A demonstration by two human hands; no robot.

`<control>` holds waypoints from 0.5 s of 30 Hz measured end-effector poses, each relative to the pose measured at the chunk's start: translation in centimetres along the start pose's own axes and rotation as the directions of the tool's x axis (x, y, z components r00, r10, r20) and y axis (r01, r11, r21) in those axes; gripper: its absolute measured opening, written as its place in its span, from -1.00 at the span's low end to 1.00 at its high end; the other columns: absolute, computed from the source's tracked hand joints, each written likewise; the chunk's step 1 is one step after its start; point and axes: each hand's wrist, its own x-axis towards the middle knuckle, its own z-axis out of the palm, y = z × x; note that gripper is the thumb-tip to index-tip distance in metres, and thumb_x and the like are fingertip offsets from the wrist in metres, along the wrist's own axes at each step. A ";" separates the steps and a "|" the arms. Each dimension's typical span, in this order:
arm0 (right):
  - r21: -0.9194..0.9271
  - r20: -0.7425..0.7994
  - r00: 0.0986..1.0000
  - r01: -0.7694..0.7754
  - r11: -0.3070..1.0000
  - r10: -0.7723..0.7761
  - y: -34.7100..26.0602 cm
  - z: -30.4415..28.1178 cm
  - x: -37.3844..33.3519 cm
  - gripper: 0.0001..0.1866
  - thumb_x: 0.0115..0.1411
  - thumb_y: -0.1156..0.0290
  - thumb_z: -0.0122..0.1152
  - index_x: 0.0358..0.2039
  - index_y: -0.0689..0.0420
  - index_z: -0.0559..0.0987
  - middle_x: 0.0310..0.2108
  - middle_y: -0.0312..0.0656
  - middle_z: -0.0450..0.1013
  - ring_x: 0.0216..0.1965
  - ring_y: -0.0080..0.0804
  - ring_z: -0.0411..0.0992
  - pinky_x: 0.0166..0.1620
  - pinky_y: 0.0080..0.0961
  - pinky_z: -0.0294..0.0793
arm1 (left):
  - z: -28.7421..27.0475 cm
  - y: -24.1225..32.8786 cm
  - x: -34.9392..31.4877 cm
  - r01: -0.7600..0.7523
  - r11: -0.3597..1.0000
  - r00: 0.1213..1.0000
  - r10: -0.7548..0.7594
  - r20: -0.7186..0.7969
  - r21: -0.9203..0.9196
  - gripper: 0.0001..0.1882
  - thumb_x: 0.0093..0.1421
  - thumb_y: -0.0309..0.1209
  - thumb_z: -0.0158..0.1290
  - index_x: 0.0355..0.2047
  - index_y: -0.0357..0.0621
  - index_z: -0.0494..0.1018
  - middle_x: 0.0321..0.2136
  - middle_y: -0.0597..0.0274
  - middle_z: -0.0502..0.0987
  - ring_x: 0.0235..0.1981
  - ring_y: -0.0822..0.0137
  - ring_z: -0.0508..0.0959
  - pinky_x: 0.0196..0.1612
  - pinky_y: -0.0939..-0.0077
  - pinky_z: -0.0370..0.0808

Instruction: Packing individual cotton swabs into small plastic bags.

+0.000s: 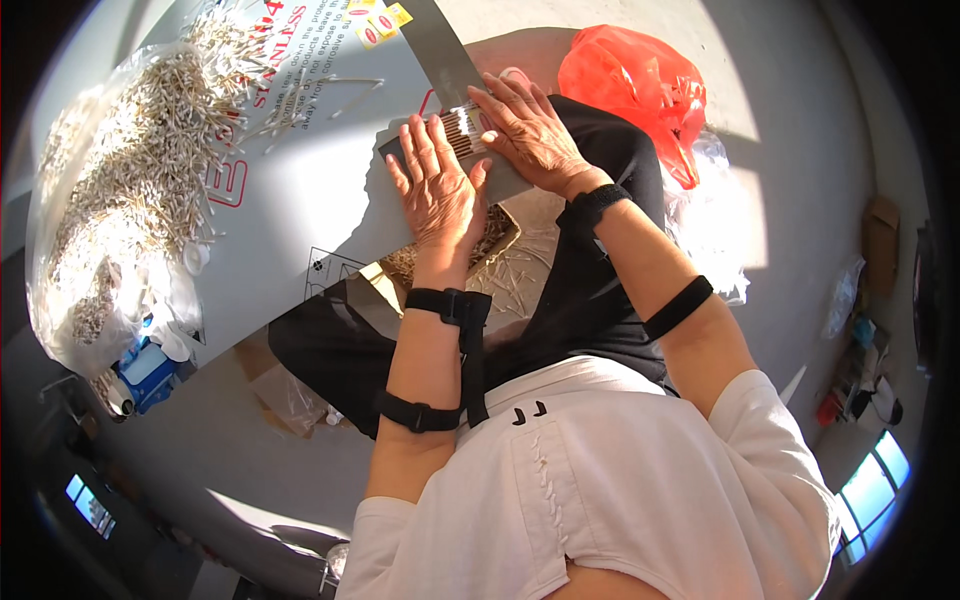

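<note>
A neat row of cotton swabs with brown sticks (461,131) lies on the grey printed sheet, between my two hands. Flat on the sheet along the row's left side rests my left hand (437,190), open, its fingers stretched out and thumb apart. My right hand (532,138) is open too, fingers extended along the row's right end. Part of the row is hidden by my fingers. To the left, a large heap of loose cotton swabs (150,150) spills from a clear plastic bag (50,290) onto the sheet. A few single swabs (345,82) lie between heap and row.
Below the sheet's near edge, between my legs, sits a cardboard box (502,247) holding swabs, with more scattered swabs (515,278) beside it. A red plastic bag (635,85) lies beyond my right knee. A blue package (148,375) is at the sheet's left corner.
</note>
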 end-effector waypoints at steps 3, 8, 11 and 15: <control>0.049 -0.006 1.000 -0.019 0.999 0.019 0.0 0.1 0.0 -0.40 0.30 0.17 0.02 0.33 -0.04 0.20 0.35 -0.08 0.07 0.37 -0.10 0.00 0.38 -0.17 -0.06 | 0.3 0.4 0.1 0.019 1.000 1.000 -0.019 -0.023 0.005 -0.14 0.24 0.02 -0.01 0.37 -0.20 -0.06 0.39 0.03 -0.07 0.42 0.05 -0.10 0.38 -0.10 -0.18; 0.077 -0.023 1.000 0.009 0.997 -0.007 0.5 0.5 0.1 -0.40 0.31 0.11 0.01 0.33 -0.07 0.19 0.35 -0.11 0.08 0.37 -0.15 0.02 0.36 -0.06 -0.04 | 0.6 0.4 0.4 0.056 0.998 0.998 -0.056 0.006 -0.006 -0.16 0.26 -0.05 0.00 0.37 -0.16 -0.10 0.40 0.06 -0.11 0.42 0.06 -0.12 0.38 -0.11 -0.19; 0.078 -0.028 1.000 0.014 0.997 -0.012 0.5 0.5 0.2 -0.41 0.32 0.11 0.00 0.33 -0.08 0.20 0.35 -0.11 0.09 0.37 -0.15 0.02 0.35 -0.05 -0.03 | 0.7 0.0 0.5 0.034 0.999 0.999 -0.034 0.005 0.014 -0.19 0.26 -0.09 0.02 0.37 -0.13 -0.08 0.39 0.09 -0.09 0.42 0.09 -0.11 0.38 -0.11 -0.16; 0.086 -0.030 0.999 0.020 0.996 -0.018 0.6 0.5 0.1 -0.41 0.32 0.12 0.01 0.33 -0.09 0.20 0.35 -0.11 0.08 0.37 -0.15 0.02 0.35 -0.04 -0.02 | 0.6 0.4 0.5 0.066 0.998 0.998 -0.066 -0.014 0.014 -0.23 0.26 -0.15 0.01 0.36 -0.11 -0.06 0.39 0.10 -0.07 0.42 0.10 -0.09 0.37 -0.11 -0.13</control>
